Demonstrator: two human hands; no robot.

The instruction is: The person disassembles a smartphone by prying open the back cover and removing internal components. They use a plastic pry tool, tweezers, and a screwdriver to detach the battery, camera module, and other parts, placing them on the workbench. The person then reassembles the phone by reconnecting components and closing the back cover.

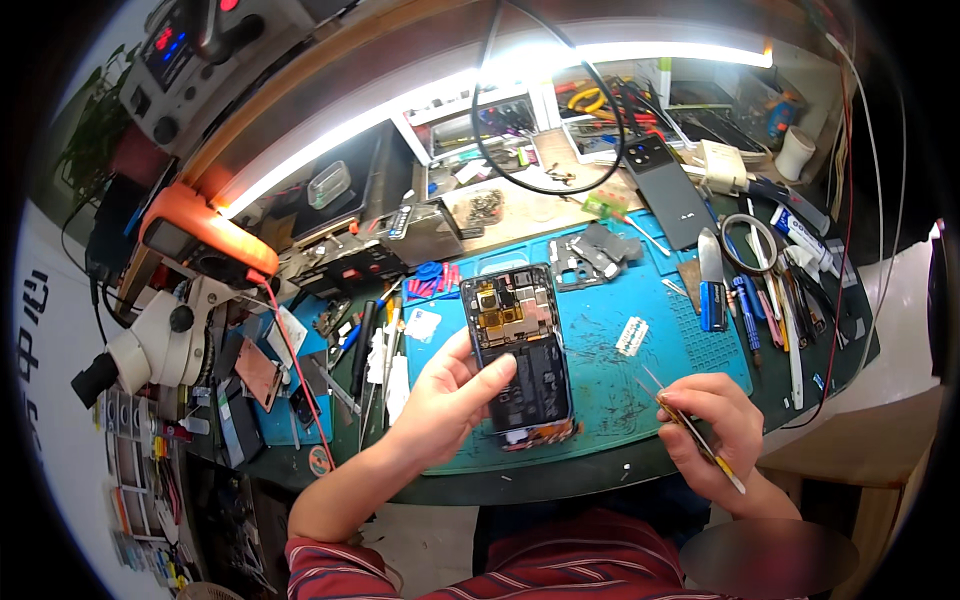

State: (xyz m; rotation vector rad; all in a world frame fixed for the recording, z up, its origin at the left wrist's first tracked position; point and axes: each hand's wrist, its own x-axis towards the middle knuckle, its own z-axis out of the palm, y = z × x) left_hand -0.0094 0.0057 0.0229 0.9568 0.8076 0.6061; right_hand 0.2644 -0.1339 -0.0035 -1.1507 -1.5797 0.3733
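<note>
An opened smartphone, its back off, rests in my left hand. The thumb lies across the black battery, and the fingers go behind the phone, out of sight. At its upper end the circuit board and gold-coloured parts lie bare; a copper-coloured flex cable shows at the lower end. To the right, my right hand is closed round thin tweezers, tips pointing up and left, apart from the phone. Beneath is a blue work mat. A small pale perforated piece lies on it between the hands.
Dark metal shield plates and a grey phone back lie farther back. On the right are a knife, a tape roll and several tools. An orange multimeter and white microscope arm stand left; a black cable loop hangs ahead.
</note>
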